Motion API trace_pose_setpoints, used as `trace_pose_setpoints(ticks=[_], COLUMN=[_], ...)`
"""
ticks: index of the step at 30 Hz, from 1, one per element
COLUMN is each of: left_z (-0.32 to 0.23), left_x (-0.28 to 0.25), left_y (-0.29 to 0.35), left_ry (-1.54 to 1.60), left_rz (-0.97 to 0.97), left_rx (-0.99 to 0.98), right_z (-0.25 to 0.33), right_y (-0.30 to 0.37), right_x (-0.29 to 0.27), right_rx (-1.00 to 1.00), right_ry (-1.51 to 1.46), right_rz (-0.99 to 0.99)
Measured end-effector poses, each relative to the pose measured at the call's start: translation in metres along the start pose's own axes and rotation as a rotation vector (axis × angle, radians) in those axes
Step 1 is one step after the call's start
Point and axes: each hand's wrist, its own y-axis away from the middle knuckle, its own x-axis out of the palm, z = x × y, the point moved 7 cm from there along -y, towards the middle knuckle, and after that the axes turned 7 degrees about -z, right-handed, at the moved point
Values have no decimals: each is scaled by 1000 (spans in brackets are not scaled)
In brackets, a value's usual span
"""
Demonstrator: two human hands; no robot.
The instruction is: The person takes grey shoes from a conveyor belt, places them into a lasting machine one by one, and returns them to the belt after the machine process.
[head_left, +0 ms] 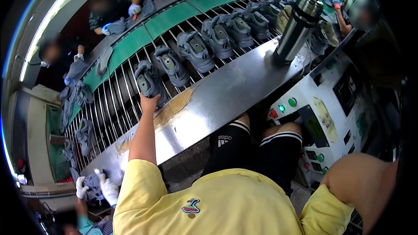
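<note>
"Our left hand was half closed round the near end of a gray shoe; we couldn't see our right hand."

"Why did we have it there?"

"It sat on metal bars beside our desk, probably to stay within reach."

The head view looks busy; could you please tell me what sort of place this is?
Probably a shoe factory: grey shoes lined up beside a steel counter, a control panel, and gloved co-workers handling more shoes.
</note>
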Motion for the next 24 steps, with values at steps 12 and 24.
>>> trace_pose_setpoints(ticks=[12,24], left_z=[5,6], left_x=[4,8], left_y=[76,88], left_ry=[-73,97], left_rz=[-225,-209], left_rx=[297,203], right_z=[11,16], right_y=[16,34], right_x=[-17,-39], right_rx=[-9,56], right_ry=[65,298], right_rz=[-44,-78])
